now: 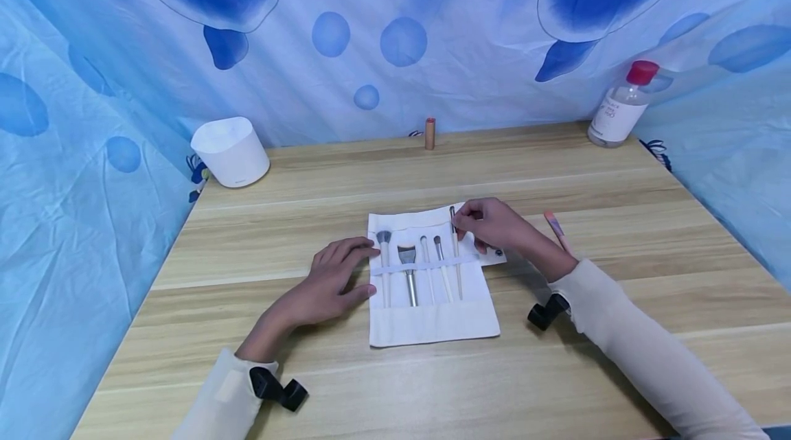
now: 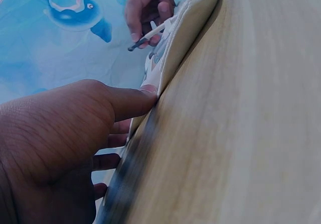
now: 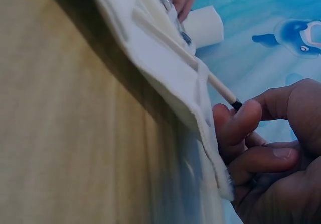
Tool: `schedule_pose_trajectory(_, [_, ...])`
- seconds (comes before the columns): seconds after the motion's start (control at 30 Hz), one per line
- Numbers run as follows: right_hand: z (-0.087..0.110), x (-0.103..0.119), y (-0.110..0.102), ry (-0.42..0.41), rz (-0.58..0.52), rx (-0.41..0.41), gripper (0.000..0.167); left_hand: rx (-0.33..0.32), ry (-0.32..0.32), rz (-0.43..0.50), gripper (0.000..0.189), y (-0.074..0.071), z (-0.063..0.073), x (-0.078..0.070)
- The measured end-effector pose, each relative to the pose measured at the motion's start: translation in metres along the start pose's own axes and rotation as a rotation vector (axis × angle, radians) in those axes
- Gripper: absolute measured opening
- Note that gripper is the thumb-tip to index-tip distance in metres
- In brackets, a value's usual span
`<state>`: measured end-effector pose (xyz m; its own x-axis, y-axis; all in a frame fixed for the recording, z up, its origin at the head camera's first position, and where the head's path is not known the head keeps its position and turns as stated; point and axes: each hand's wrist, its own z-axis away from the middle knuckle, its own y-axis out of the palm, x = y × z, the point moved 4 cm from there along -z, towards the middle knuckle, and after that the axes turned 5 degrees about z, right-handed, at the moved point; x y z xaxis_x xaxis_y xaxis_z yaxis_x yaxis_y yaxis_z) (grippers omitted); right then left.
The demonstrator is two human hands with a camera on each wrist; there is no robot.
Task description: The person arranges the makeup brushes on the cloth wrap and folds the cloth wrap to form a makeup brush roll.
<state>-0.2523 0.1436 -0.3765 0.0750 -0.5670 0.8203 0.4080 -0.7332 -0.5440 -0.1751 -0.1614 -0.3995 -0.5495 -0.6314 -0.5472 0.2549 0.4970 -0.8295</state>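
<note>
A white cloth brush roll [image 1: 432,325] lies unfolded on the table, with several makeup brushes tucked under its elastic strap. At its right side my right hand [image 1: 494,224] pinches a slim makeup brush [image 1: 458,268] near the dark bristle end; the pale handle [image 3: 223,89] runs under the strap in the right wrist view. My left hand [image 1: 334,282] rests at the roll's left edge, fingers fairly straight, thumb [image 2: 133,102] on the cloth border. Nearest it is a fluffy brush [image 1: 384,237], then a wide flat brush [image 1: 408,256].
A white cup-like container [image 1: 231,155] stands at the back left, a small brown tube [image 1: 430,134] at the back middle. The back right corner holds a red-capped clear bottle [image 1: 618,110]. A pinkish slender item [image 1: 556,227] lies by the right forearm, partly hidden.
</note>
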Motion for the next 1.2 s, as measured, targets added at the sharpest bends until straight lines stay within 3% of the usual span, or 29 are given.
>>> schedule_pose_trajectory(0.23, [0.005, -0.001, 0.000, -0.066, 0.142, 0.002, 0.022, -0.006, 0.006, 0.000, 0.056, -0.001, -0.001, 0.000])
schedule_pose_trajectory(0.53, [0.012, -0.001, 0.006, -0.079, 0.219, 0.093, 0.014, -0.004, 0.007, -0.001, 0.056, 0.000, 0.000, 0.000])
schedule_pose_trajectory(0.67, [0.015, 0.000, 0.007, -0.124, 0.251, 0.112, 0.012, 0.000, 0.002, 0.000, 0.056, 0.001, 0.001, 0.000])
schedule_pose_trajectory(0.8, [0.019, 0.001, 0.001, -0.167, 0.327, 0.053, 0.014, 0.003, -0.006, 0.002, 0.056, 0.001, 0.001, 0.000])
schedule_pose_trajectory(0.93, [0.025, 0.000, -0.018, -0.176, 0.426, -0.076, 0.017, 0.005, -0.011, -0.001, 0.057, 0.001, 0.001, -0.001])
schedule_pose_trajectory(1.07, [0.034, -0.008, -0.050, -0.086, 0.553, -0.197, 0.024, 0.003, -0.008, -0.003, 0.057, 0.001, 0.000, -0.001])
schedule_pose_trajectory(1.2, [0.042, -0.024, -0.083, 0.055, 0.626, -0.238, 0.029, 0.001, -0.001, -0.001, 0.057, 0.000, 0.000, -0.001])
